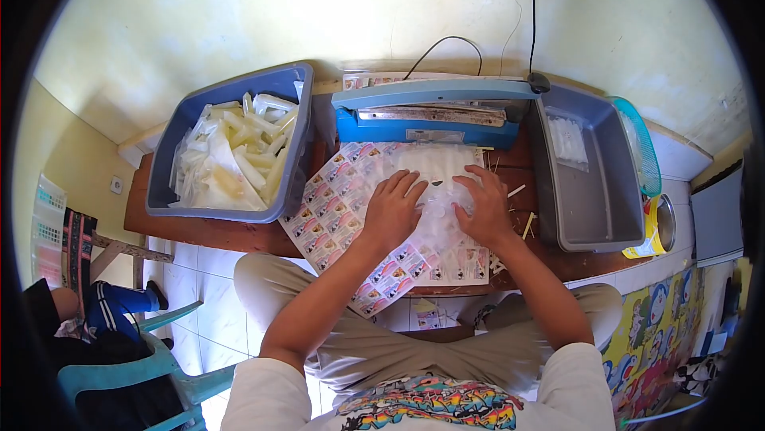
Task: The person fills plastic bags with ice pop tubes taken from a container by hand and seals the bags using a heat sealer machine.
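Observation:
A clear plastic packet [438,201] with pale contents lies in front of the sealer. My left hand [393,208] rests on its left side, fingers bent and a little apart. On the right side is my right hand [486,206], thumb and fingers spread over the plastic. Beneath the packet are sheets of printed labels [331,220]. Just behind stands a blue impulse sealer [422,127] with its long lever arm [434,95] above the sealing strip. What lies under my palms is hidden.
At left, a grey-blue tub [279,208] holds many pale filled tubes. A grey tub [602,236] at right contains a clear packet [566,143]. Nearby are a green basket [641,156], a yellow can [649,228] and thin sticks [528,225]. A person [119,307] sits lower left.

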`<state>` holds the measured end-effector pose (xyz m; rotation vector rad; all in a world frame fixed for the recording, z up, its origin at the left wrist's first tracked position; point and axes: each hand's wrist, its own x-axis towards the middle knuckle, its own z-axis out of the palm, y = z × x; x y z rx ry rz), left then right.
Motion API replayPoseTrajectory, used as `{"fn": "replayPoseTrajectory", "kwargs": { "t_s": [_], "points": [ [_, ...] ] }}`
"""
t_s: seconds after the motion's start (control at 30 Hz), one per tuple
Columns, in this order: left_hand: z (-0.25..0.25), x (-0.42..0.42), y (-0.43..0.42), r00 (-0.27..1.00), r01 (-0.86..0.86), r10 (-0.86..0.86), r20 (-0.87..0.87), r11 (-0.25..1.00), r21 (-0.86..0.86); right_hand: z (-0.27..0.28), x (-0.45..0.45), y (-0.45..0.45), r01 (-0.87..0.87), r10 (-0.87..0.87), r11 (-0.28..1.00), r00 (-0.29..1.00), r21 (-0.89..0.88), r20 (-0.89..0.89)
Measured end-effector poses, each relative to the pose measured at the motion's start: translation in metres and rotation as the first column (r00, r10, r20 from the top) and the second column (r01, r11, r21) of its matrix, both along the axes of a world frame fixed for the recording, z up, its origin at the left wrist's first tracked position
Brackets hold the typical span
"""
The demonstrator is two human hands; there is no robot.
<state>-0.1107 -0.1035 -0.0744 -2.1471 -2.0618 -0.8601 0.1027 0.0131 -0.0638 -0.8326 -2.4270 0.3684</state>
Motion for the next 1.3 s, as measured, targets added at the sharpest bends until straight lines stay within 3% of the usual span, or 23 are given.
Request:
{"fn": "replayPoseTrajectory", "kwargs": {
  "t_s": [0.1, 0.43, 0.5, 0.63, 0.83, 1.0, 1.23, 1.3],
  "points": [
    [-0.008, 0.000, 0.004, 1.000, -0.003, 0.003, -0.011, 1.000, -0.020, -0.015, 0.004, 0.008, -0.043, 0.032, 0.995, 0.993, -0.091, -0.118],
    [-0.010, -0.001, 0.011, 0.999, -0.024, 0.024, -0.024, 1.000, -0.005, -0.015, 0.007, 0.021, -0.044, 0.016, 0.982, 0.989, -0.182, -0.150],
    [-0.009, -0.001, 0.009, 0.999, -0.032, 0.033, 0.023, 0.999, -0.018, -0.010, 0.010, 0.021, -0.126, 0.101, 0.983, 0.978, -0.130, -0.181],
    [-0.011, -0.004, 0.006, 0.999, -0.025, 0.025, 0.024, 1.000, 0.009, -0.011, 0.019, 0.022, -0.111, 0.090, 0.986, 0.983, -0.127, -0.159],
    [-0.013, -0.006, 0.004, 1.000, -0.009, 0.009, 0.004, 1.000, -0.017, -0.023, 0.017, 0.030, -0.046, 0.000, 0.956, 0.988, -0.288, -0.157],
    [-0.006, -0.005, -0.005, 0.998, 0.031, -0.028, 0.048, 0.997, -0.070, -0.015, 0.016, 0.026, -0.074, 0.050, 0.983, 0.989, -0.167, -0.139],
    [-0.007, -0.003, -0.012, 1.000, -0.015, 0.015, -0.006, 1.000, -0.008, -0.004, 0.022, 0.011, -0.091, 0.079, 0.981, 0.994, -0.170, -0.078],
    [-0.010, -0.004, -0.011, 0.999, -0.043, 0.043, 0.033, 0.999, -0.004, -0.003, 0.023, 0.010, -0.075, 0.070, 0.995, 0.995, -0.064, -0.078]
  ]
}}
